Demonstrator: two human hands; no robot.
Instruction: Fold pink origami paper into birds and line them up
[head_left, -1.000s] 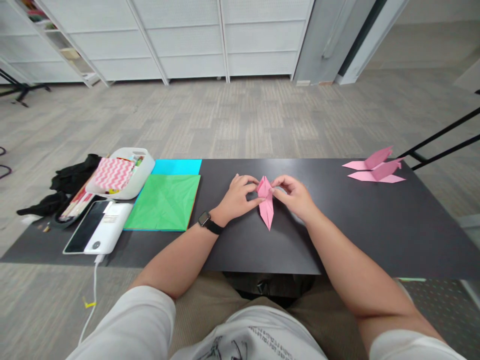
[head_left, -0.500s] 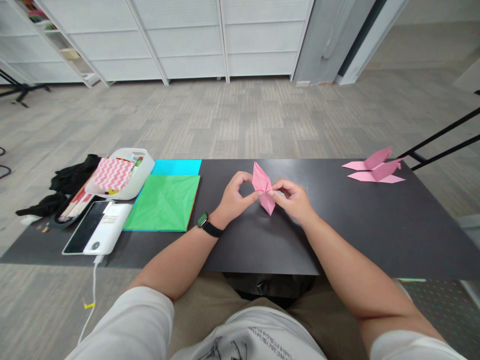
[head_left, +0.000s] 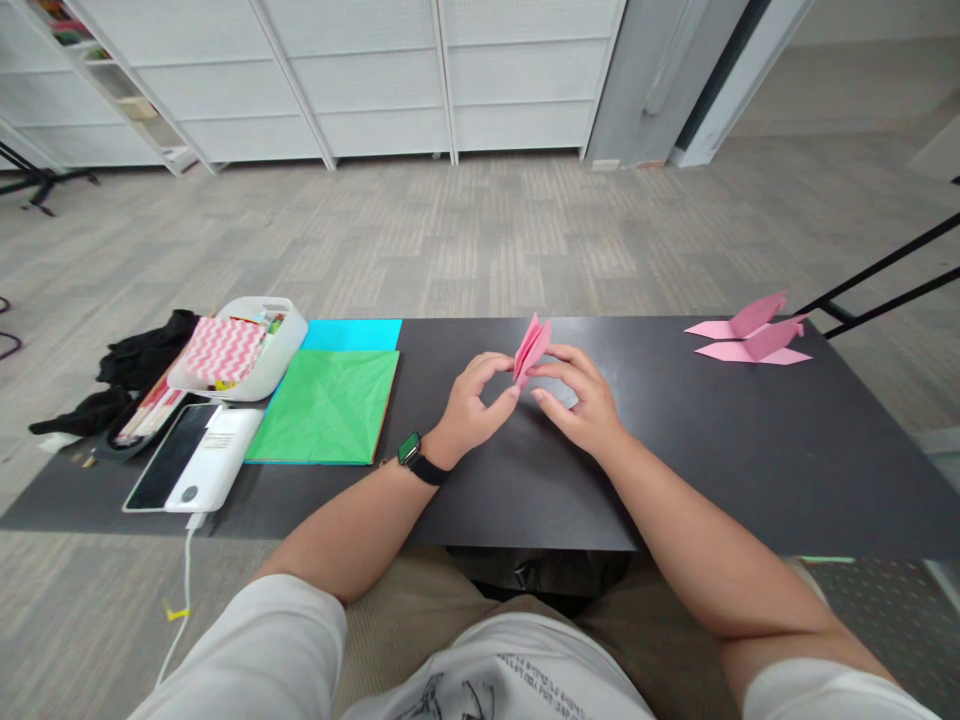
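Observation:
A pink origami piece [head_left: 532, 350], folded into several narrow layers, stands upright between my two hands above the dark table. My left hand [head_left: 478, 402] is closed on its lower left edge, thumb near the bottom tip and index finger along the side. A dark smartwatch [head_left: 409, 449] is on my left wrist. My right hand [head_left: 581, 398] is at the piece's right side, its thumb and fingers spread apart. Its fingertips lie against or very near the paper; I cannot tell which. Two pink origami birds [head_left: 757, 330] with raised wings rest at the table's far right.
On the left lie a stack of green paper [head_left: 330, 410], blue paper [head_left: 356, 334], a white basket [head_left: 281, 365] with a pink zigzag packet [head_left: 223, 350], black cloth [head_left: 146, 350] and a white device [head_left: 214, 460] with a cable [head_left: 186, 570]. The dark table [head_left: 720, 450] extends right.
The pink piece has turned from lying spread and slanted to standing narrower, with its layers edge-on. My right thumb and fingers have loosened from their pinch and spread apart.

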